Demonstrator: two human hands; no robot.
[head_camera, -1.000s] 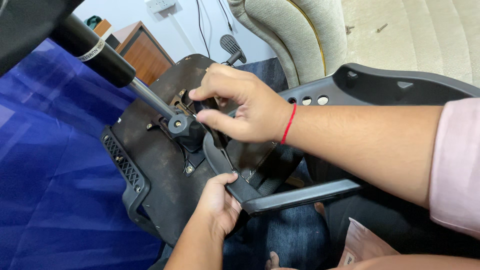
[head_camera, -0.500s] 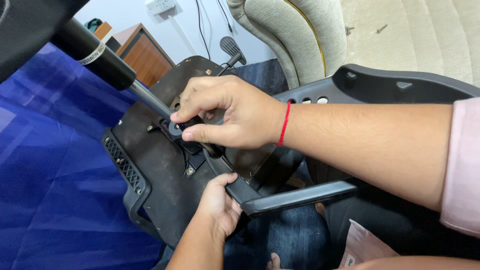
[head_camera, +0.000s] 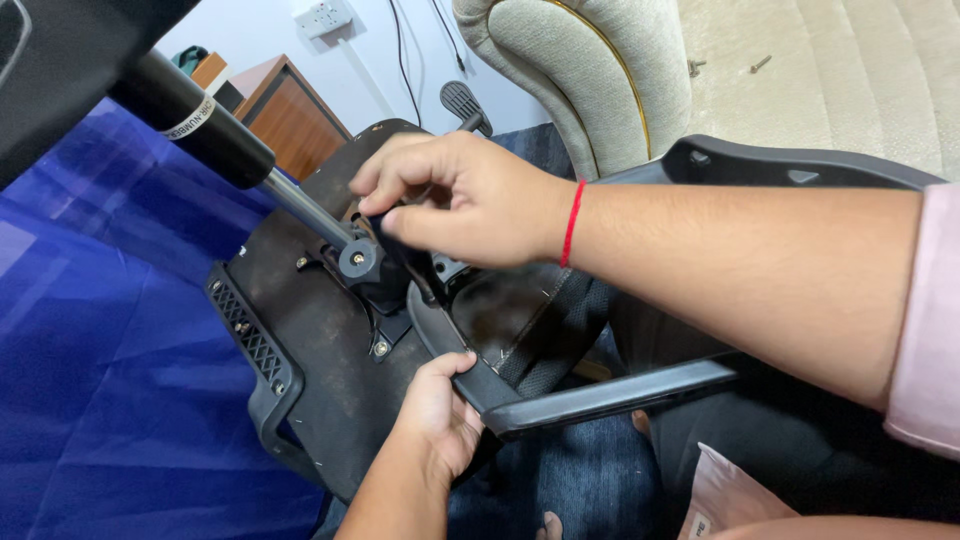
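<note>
Head view, right hand pinching chair mechanism

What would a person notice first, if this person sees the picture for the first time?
Most striking is the right hand with a red thread at the wrist, at the picture's centre, its fingers on the black mechanism under an overturned office chair seat. Below it, the left hand grips the black armrest bar. A gas cylinder runs to the upper left, over a blue sheet.

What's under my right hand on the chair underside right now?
Under the right hand sits the black mechanism where the gas cylinder meets the seat underside; a round black knob shows beside it. What the fingertips pinch is covered by the hand.
</note>
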